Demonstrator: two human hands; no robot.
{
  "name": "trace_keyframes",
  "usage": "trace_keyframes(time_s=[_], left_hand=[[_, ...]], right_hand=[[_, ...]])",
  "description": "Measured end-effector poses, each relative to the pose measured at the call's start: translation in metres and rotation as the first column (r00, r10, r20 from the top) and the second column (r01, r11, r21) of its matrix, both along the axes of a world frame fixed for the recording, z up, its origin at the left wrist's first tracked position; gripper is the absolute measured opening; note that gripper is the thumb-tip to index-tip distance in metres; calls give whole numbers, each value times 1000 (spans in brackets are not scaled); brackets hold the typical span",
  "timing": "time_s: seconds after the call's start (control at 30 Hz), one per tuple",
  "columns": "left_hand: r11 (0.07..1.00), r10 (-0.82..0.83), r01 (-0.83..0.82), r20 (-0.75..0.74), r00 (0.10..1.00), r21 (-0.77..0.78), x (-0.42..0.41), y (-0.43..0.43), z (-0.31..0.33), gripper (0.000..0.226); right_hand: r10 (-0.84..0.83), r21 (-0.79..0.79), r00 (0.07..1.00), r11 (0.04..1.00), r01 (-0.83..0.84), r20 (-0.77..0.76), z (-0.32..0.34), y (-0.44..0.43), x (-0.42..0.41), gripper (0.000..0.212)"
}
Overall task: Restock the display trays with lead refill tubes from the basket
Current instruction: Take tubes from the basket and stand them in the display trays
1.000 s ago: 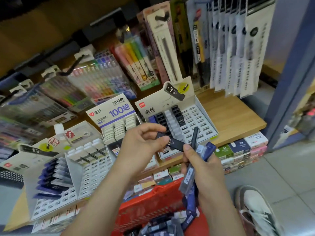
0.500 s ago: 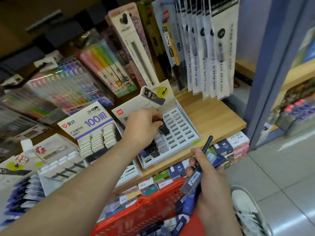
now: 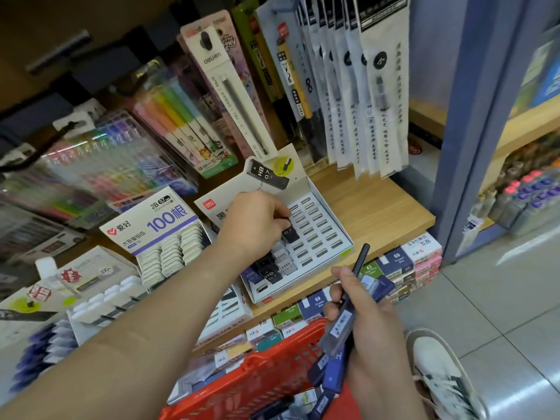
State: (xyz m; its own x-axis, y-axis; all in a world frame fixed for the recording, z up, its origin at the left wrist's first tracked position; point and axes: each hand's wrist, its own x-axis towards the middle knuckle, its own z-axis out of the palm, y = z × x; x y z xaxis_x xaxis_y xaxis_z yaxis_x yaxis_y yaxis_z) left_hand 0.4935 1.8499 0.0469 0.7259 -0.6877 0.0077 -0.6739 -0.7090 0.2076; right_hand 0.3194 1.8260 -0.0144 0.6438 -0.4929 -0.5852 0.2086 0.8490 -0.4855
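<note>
Hidden, cropped and blurred at the shelf

The left hand (image 3: 254,225) is hiding its own fingertips and the top of a black tube (image 3: 290,234), which it is perhaps pinching; the red basket (image 3: 272,368) is running off the bottom edge; the pen packs (image 3: 100,174) at far left are blurring past reading.

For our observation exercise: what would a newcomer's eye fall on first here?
At centre, the left hand pinches a black lead tube over the white display tray on the wooden shelf. Lower right, the right hand grips a bundle of tubes above the red basket.
</note>
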Motion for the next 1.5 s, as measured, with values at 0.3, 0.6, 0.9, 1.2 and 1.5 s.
trace_keyframes(time_s=[0.3,0.6,0.9,1.2,1.5], left_hand=[[998,50,-49,39,998,-32,4,-5,-14,11],[834,-76,-378,-762,643,-402,-65,37,18,20],[691,-43,-509,-732,680,-513,-71,90,31,18],[743,54,-494,-696,716,-451,-101,109,11,15],[813,-103,-386,-760,641,-436,-92,117,9,32]], right_hand=[[116,-116,993,987,-111,34,2,2,2,30],[290,-543,956,795,-271,-53,13,0,0,20],[315,-606,949,750,-265,-25,23,6,-1,14],[245,-163,964,960,-227,103,14,29,6,19],[403,-73,881,914,-398,246,16,44,8,17]])
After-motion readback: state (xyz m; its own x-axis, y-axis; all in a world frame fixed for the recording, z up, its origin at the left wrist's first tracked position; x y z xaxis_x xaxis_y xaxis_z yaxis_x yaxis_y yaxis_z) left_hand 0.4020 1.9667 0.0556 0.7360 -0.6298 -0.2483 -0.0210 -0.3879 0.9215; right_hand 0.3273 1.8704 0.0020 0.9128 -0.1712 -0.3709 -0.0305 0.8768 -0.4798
